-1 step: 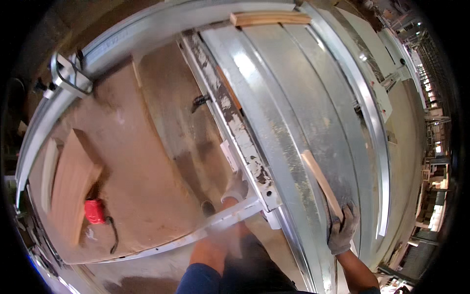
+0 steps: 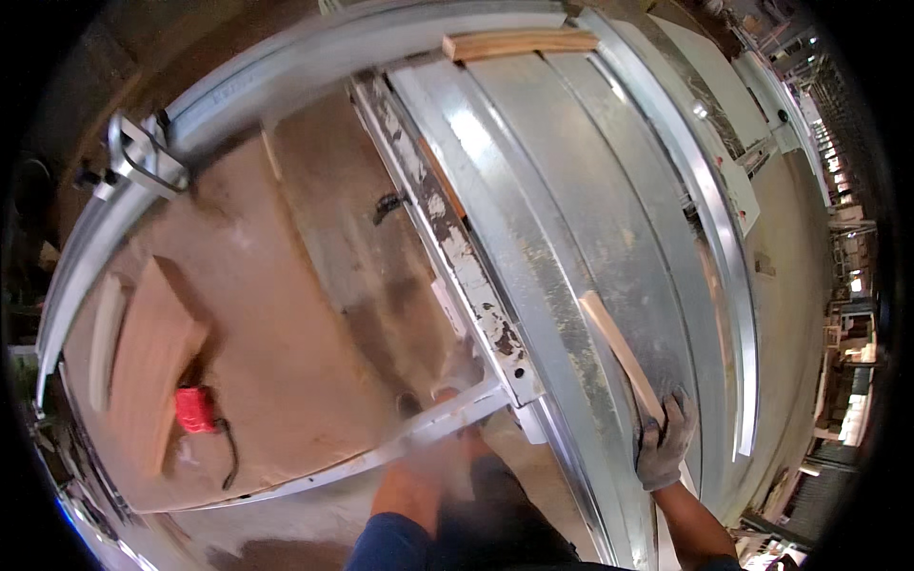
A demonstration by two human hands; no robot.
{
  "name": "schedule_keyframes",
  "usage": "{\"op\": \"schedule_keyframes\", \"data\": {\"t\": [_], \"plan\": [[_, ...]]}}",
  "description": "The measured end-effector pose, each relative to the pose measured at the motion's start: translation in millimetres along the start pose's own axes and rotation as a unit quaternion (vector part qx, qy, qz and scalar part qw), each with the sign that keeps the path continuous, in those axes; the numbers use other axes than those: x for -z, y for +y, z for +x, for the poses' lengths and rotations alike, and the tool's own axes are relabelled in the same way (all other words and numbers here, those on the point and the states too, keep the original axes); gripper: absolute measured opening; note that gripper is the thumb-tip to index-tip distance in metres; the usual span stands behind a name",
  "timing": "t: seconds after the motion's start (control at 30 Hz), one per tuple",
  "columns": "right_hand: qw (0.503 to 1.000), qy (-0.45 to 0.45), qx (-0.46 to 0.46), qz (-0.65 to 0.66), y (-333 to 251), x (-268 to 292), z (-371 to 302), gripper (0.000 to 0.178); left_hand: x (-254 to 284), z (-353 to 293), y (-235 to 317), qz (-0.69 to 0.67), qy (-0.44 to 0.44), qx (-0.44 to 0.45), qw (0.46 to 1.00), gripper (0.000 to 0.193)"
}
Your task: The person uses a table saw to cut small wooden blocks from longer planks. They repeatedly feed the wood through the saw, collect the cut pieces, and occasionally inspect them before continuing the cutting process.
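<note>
Gripped at its near end by the gloved right hand [image 2: 668,445], a slim wooden strip [image 2: 621,354] lies over the near half of the metal machine table [image 2: 609,214]. Left of that table's edge, the partly hidden left hand's [image 2: 461,368] hold is unclear. Positioning seems in hand; moving the strip would call for steady alignment.

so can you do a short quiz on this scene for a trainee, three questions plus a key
1. True or false: the red item lies on the grey metal table.
2. Which of the person's hands is at the near end of the narrow wooden strip?
3. What lies across the table's far end? a) a hammer b) a wooden piece c) a coil of rope

Key: 1. False, it is on the brown surface. 2. The right hand, gloved. 3. b
</note>
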State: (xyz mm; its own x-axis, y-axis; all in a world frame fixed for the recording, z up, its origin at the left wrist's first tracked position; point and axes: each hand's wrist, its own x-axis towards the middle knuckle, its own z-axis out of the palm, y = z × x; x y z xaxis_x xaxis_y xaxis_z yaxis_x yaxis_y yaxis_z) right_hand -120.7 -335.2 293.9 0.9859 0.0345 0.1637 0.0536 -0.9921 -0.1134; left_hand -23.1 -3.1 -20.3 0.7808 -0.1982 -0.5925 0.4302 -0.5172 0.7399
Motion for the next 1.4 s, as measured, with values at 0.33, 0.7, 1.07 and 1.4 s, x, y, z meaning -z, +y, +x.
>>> {"op": "schedule_keyframes", "data": {"t": [0.33,0.7,1.07,1.4], "plan": [[0.996,0.077,-0.015,0.048,-5.7,-6.2,7.3,0.046,50.5,-250.1,98.9,0.228,-0.235,-0.096,0.940,0.045],[0.987,0.075,-0.037,0.136,-4.5,11.2,10.4,0.039,202.4,-189.8,336.9,0.210,0.146,-0.249,0.934,0.033],[0.993,0.012,-0.075,0.095,1.8,6.9,3.5,0.039,335.6,119.5,468.1,0.499,0.266,-0.291,0.772,0.035],[0.995,0.036,-0.087,0.044,6.4,-33.4,-11.6,0.041,331.1,163.5,487.0,0.453,0.255,-0.186,0.834,0.044]]}}
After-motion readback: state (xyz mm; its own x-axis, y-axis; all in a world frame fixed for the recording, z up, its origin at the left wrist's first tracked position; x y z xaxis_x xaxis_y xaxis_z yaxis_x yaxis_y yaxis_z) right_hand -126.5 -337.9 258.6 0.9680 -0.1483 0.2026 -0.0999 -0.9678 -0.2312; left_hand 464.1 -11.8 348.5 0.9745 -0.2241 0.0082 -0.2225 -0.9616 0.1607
